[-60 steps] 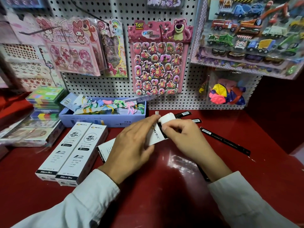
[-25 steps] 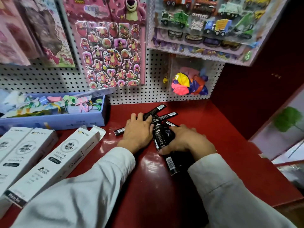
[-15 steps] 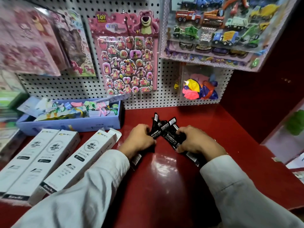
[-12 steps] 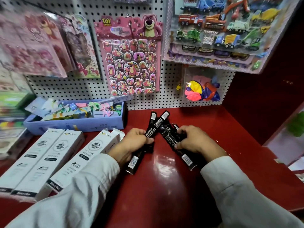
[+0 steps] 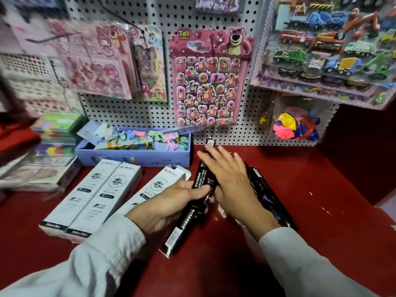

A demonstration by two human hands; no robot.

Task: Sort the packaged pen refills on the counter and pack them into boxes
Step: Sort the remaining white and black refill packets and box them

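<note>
A bundle of black packaged pen refills [image 5: 188,217] lies tilted on the red counter [image 5: 321,200]. My left hand [image 5: 171,202] grips the bundle from the left, thumb across the packs. My right hand [image 5: 227,174] lies flat on top of the refills, fingers straight and pointing away from me. More black refill packs [image 5: 270,196] lie under and to the right of my right hand. Three white refill boxes lie to the left: a pair side by side [image 5: 94,194] and one with its end flap open [image 5: 158,185] just beside my left hand.
A blue tray of coloured clips [image 5: 137,155] stands at the back against the pegboard. Stacked stationery packs [image 5: 53,133] sit at the far left. Sticker sheets [image 5: 205,82] and toy-car packs [image 5: 332,50] hang above; a bag of balloons [image 5: 295,125] hangs at the right.
Both hands gathered the loose refills into one bundle and drew it left, toward the open box. My right hand went from gripping packs to lying flat on them.
</note>
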